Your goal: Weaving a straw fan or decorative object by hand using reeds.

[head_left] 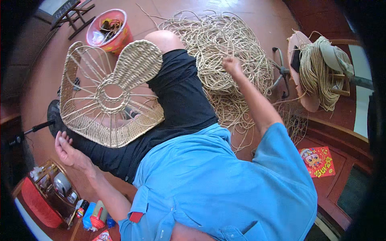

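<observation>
A half-woven wicker frame (pixel 108 96), shaped like several petals around a central ring, rests on my lap over black trousers. My left hand (pixel 66 150) touches the lower left edge of that frame, fingers curled against it. My right hand (pixel 232 64) reaches out to the right and closes on strands of the loose pile of pale rattan cord (pixel 225 44) lying on the floor. One petal of the frame is fully woven, another partly; the others are bare wire.
A pink bucket (pixel 109 30) with odds and ends stands at the back left. A coil of cord (pixel 317 74) hangs on a stool at the right. A small wooden shelf (pixel 54 186) with jars sits lower left. A red printed sheet (pixel 318 161) lies lower right.
</observation>
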Tool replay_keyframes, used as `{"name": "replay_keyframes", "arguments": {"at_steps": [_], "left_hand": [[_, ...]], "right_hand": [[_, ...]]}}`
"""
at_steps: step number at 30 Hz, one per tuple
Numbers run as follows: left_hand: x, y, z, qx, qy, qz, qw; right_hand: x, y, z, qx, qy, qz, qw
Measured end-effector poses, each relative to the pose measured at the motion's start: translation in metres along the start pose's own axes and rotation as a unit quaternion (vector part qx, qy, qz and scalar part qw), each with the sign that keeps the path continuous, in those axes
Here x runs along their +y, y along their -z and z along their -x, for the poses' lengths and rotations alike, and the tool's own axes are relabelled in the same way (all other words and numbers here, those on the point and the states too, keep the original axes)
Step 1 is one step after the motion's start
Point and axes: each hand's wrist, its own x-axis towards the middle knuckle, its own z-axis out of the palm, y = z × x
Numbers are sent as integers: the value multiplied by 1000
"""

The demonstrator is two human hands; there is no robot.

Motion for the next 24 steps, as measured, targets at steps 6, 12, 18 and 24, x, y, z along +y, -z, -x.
{"name": "replay_keyframes", "arguments": {"at_steps": [6, 12, 18, 24], "left_hand": [[27, -6, 4, -1, -16, -9, 1000], [53, -23, 11, -39, -48, -25, 998], [64, -36, 24, -82, -53, -14, 995], [75, -50, 41, -91, -33, 20, 995]], "right_hand": [[82, -31, 59, 88, 23, 39, 995], [34, -42, 74, 93, 138, 86, 982], [-3, -88, 72, -172, 177, 216, 945], [-6, -112, 71, -152, 168, 225, 948]]}}
